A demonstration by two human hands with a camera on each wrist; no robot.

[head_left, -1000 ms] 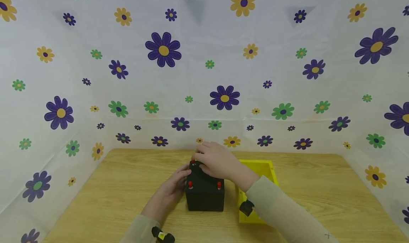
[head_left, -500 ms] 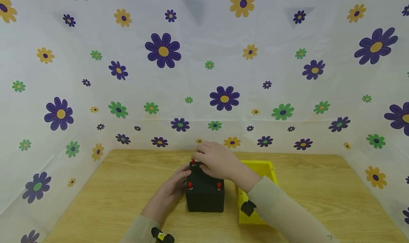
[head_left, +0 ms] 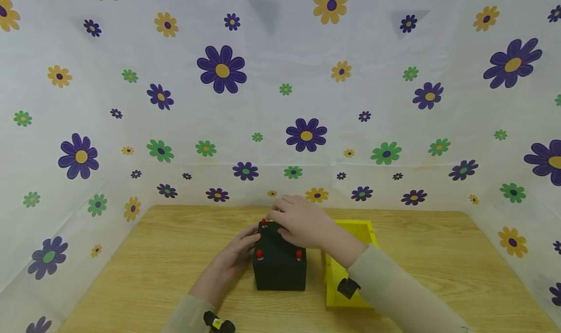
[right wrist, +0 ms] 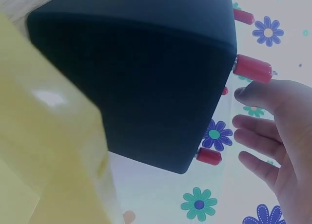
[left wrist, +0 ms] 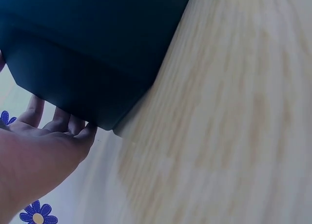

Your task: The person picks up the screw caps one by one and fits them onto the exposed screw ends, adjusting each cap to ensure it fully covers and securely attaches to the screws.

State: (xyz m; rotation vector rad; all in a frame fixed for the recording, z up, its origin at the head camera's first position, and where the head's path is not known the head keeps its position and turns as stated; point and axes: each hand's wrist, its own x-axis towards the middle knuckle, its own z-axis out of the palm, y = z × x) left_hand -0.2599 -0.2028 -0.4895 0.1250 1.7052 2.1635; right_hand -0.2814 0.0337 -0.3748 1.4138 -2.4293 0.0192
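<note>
Black box (head_left: 280, 267) stands upright near the middle of the wooden table (head_left: 153, 269), slightly toward the near edge; four short red pegs (head_left: 259, 253) project from its top, three visible in the head view, the far-right one hidden under the right hand; left hand (head_left: 234, 258) lies against the box's left side, fingers straight and pressed flat on the wall, fingertips (left wrist: 63, 124) showing past the box's edge in the left wrist view, nothing curled round it; right hand (head_left: 302, 223) rests over the far half of the box top, fingers loosely extended and spread, reaching toward the far-left peg; in the right wrist view the fingers (right wrist: 261, 131) sit just beside the pegs (right wrist: 252, 68) with a gap showing, so contact with a peg cannot be confirmed; no grip seen on either hand; yellow tray (head_left: 370, 226) sits on the table just right of the box, its near wall (right wrist: 53, 151) close beside the box side, whether touching I cannot tell; right forearm in a pale sleeve (head_left: 394, 289) crosses over the tray and covers much of its inside, contents not visible; small black device on each wrist (head_left: 348, 288); white sheet printed with purple, green and yellow flowers (head_left: 221, 70) encloses the table at back and both sides, meeting the tabletop along its far edge.
</note>
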